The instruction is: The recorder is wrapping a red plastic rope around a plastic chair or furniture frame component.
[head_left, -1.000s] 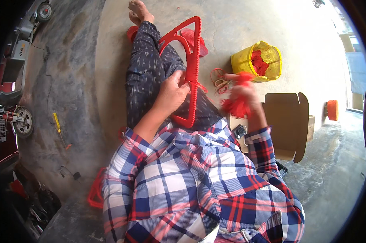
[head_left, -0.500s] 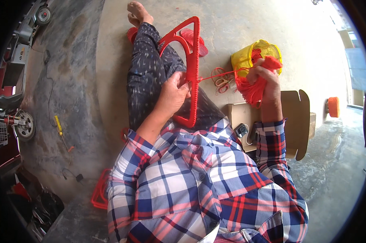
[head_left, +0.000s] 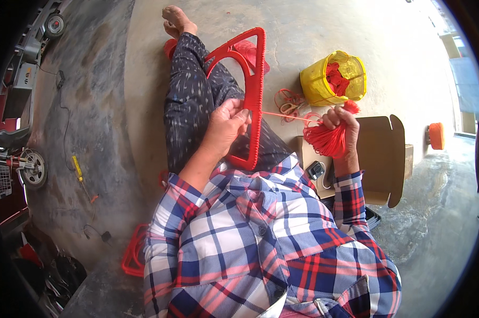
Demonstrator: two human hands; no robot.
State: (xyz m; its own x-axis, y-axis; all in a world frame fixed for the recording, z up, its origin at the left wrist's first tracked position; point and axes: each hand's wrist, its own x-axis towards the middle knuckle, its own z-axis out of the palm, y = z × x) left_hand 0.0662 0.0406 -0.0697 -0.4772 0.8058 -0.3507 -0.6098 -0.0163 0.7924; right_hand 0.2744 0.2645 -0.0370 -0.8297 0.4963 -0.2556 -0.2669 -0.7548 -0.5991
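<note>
Cord point(head_left: 289, 116) stretched in one straight strand between the red frame point(head_left: 255, 87) and the hank point(head_left: 326, 139), and it met the frame's ridged long edge nearly crosswise. That edge, the frame's long axis, ran outward from the torso above the person's dark patterned trousers point(head_left: 182, 106). The left hand point(head_left: 226, 127) was the nearer one to the place where the strand met the frame: its fingers were bent in, thumb pressed toward the forefinger, gripping the middle of the frame from its left side. The exact contact under the fingertips was too small to tell. Well off to the right, the right hand point(head_left: 344, 121) had its fingers curled closed around the hank, whose loops drooped below the fist toward the frame. Scissors point(head_left: 288, 108) lay on the floor just beyond the strand, near the yellow basket point(head_left: 312, 84), and an open cardboard box point(head_left: 383, 159) sat beside the right forearm.
</note>
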